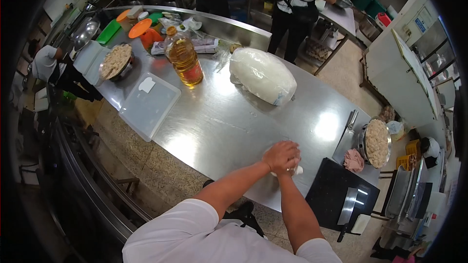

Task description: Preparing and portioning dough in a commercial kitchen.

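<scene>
Both my hands are together, low over the steel table, and partly overlap. Beneath them is a small piece of white dough, mostly covered, with its edge showing past my fingers. My left hand reaches in from the left, and my right hand comes up from below, pressed against the dough. Overlap and blur hide where some fingers lie. Beyond the hands rests a large white mass wrapped in clear plastic, probably dough. A bottle of yellow oil stands upright to its left.
On the right lie a black cutting board, a cleaver, a pink cloth and a heaped bowl of pale filling. Leftward are a plastic lid and another filled bowl. Co-workers stand beyond the table.
</scene>
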Motion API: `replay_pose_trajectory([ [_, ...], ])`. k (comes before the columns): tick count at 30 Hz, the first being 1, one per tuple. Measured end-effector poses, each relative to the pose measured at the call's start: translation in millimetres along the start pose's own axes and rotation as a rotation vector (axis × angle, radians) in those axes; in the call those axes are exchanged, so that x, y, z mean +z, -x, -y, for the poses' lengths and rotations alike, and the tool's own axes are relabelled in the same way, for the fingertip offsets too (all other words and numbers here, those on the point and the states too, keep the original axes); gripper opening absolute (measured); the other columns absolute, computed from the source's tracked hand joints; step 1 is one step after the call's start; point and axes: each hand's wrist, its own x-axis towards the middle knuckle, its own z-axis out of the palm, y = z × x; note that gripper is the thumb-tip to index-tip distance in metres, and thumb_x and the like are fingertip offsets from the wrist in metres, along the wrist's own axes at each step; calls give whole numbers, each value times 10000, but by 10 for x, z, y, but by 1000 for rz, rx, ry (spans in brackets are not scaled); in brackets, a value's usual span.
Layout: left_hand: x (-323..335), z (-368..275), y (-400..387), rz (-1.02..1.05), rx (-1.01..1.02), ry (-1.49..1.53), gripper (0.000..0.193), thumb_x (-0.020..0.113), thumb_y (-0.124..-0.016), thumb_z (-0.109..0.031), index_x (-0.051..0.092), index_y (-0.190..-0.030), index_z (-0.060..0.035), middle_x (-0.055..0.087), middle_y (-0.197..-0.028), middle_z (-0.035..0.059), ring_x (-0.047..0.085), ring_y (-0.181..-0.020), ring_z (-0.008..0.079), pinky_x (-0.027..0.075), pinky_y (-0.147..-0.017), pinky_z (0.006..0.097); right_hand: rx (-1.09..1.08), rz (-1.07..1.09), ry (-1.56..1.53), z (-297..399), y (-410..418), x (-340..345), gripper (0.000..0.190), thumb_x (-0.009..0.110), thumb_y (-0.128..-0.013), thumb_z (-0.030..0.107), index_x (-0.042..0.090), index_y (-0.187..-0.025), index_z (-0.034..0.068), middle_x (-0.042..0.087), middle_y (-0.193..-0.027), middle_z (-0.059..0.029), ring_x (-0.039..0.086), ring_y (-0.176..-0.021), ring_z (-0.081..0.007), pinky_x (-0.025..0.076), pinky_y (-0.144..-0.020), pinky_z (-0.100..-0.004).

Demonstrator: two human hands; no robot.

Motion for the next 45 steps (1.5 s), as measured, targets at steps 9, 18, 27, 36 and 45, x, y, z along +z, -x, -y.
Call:
replay_pose_trajectory([
  [9,-245,-607,280,-32,-620,22,448,608,-923,-441,681,-856,-4,660,-945,210,635,-904,365,487,-786,451,-60,83,-394,-16,429,-297,304,677,-835,237,605,-1062,47,643,-951,-127,610,-884,-343,468,-763,-446],
  [18,202,-630,360,-165,-408,-250,412,633,-871,-424,654,-1060,-58,612,-985,149,597,-962,351,471,-822,464,-62,77,-319,-144,447,-199,378,673,-822,315,609,-1103,70,637,-986,-142,611,-938,-332,467,-799,-451],
  [27,256,-13,-208,-70,-227,-103,398,589,-877,-382,679,-1125,-84,619,-1020,111,595,-968,318,443,-871,426,135,265,-24,-336,-100,-195,393,691,-794,310,620,-1094,66,628,-1035,-128,584,-977,-348,435,-857,-490],
  [36,-43,57,-210,409,3,-141,421,660,-842,-287,636,-1180,-38,632,-1195,192,607,-1090,378,474,-906,479,350,227,272,-1484,505,-101,284,594,-949,287,670,-1044,31,676,-1131,-131,606,-1091,-312,474,-888,-424],
  [45,-406,49,879,326,-358,583,322,649,-841,-114,620,-1142,-1,671,-1154,206,642,-1091,321,478,-951,393,536,244,-391,621,420,-550,404,653,-909,401,659,-1068,30,675,-978,-146,634,-910,-291,503,-839,-404],
])
